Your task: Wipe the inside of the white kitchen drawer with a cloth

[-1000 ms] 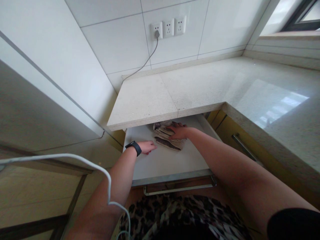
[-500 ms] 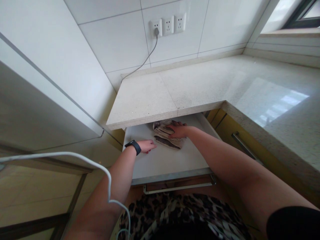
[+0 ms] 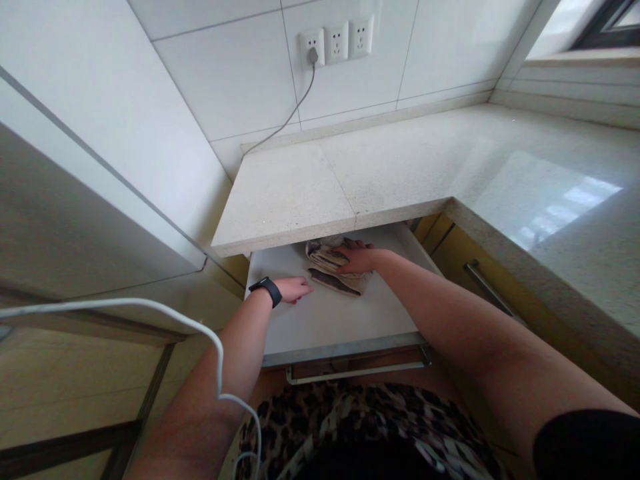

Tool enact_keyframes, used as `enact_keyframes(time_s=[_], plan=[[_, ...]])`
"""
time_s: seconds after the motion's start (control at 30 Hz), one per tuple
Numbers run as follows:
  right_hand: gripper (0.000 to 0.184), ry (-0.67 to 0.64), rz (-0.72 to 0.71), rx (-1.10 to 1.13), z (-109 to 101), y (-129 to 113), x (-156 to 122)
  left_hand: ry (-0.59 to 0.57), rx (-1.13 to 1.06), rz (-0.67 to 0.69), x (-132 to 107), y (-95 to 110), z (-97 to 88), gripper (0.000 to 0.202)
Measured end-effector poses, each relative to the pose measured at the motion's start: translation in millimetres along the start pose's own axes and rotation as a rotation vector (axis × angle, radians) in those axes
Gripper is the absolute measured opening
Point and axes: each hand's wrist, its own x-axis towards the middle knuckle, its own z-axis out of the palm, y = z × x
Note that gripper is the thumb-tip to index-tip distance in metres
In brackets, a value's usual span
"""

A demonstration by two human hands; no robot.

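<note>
Inside the pulled-out white drawer (image 3: 320, 323) lies a folded cloth (image 3: 323, 259), beige with a dark brown pattern, its layers stacked toward the back. A lower flap of it spreads toward the drawer's front. My right hand (image 3: 356, 257) rests over the cloth's right side, thumb on the near face and fingers curled over the top. My left hand (image 3: 295, 289), below a black wristwatch (image 3: 267, 291), is low in the drawer just left of the flap. Its fingers are curled in, and I see nothing in them. The cloth's back end is partly hidden under the counter.
A pale stone countertop (image 3: 295, 193) overhangs the drawer's back and turns the corner to the right. The drawer's metal handle (image 3: 357, 373) is at my waist. A white cable (image 3: 150, 304) hangs across the left. Wall sockets (image 3: 337, 41) hold one plugged-in cord.
The cloth's upper layers look slightly shifted under my right hand. My left hand stays almost where it was, and the view has tilted a little.
</note>
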Motion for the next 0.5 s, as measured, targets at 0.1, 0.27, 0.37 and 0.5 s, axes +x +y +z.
enact_keyframes(time_s=[0.1,0.27,0.37,0.5], plan=[[0.094,-0.006,-0.003,0.002,-1.1,-0.1,-0.6,-0.006,0.005,0.004,-0.1,0.2,-0.6,0.036],[0.095,-0.011,-0.008,0.003,-1.4,0.5,0.3,-0.008,0.008,0.002,0.0,0.8,-1.1,0.036],[0.095,0.000,0.001,0.000,0.0,0.8,1.4,0.000,0.006,-0.002,0.0,1.2,-0.9,0.038],[0.096,0.004,0.000,-0.001,1.9,1.9,3.3,0.001,0.006,-0.005,-0.1,1.2,-0.9,0.038]])
